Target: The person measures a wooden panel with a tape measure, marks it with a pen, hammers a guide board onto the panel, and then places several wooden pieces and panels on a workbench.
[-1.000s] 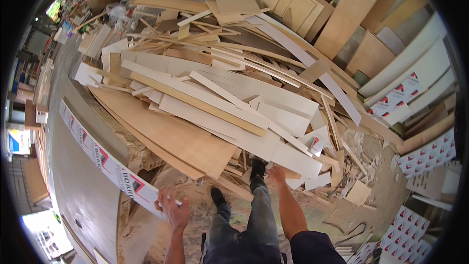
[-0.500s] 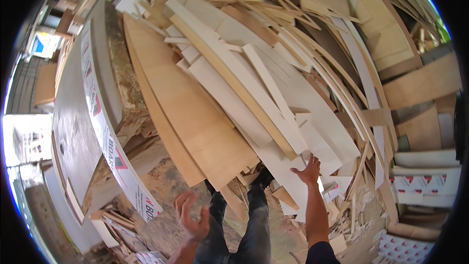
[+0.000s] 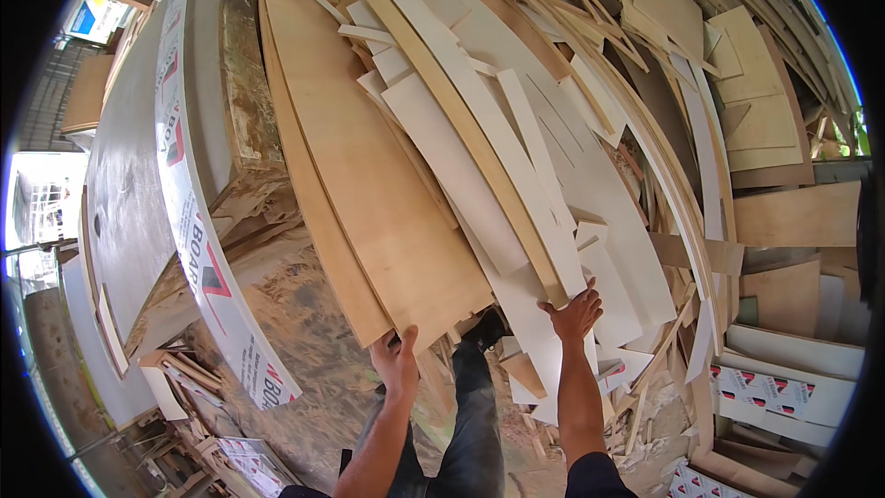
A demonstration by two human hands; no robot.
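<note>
My left hand (image 3: 395, 364) is closed on the near end of a long tan plywood sheet (image 3: 369, 221); some of its fingers are hidden at the edge. A second plywood sheet (image 3: 309, 194) lies partly under it on the left. At the near end of a long white board (image 3: 489, 129) with a tan side edge, my right hand (image 3: 575, 314) grips, thumb on the left and fingers on the right. Beneath and beside that board lie other white panels (image 3: 442, 166) and a narrow white strip (image 3: 530, 143).
On the left stands a grey-topped bench (image 3: 129, 166) with a white printed strip (image 3: 198, 249) along it. Heaped wood offcuts (image 3: 590, 18) fill the far right. Stacked white panels (image 3: 784, 360) are at right. Wood scraps litter the floor (image 3: 277, 314) around my feet.
My left hand has come forward from free air and taken hold of the plywood's end. My right hand stays at the white board's end. The view has shifted slightly.
</note>
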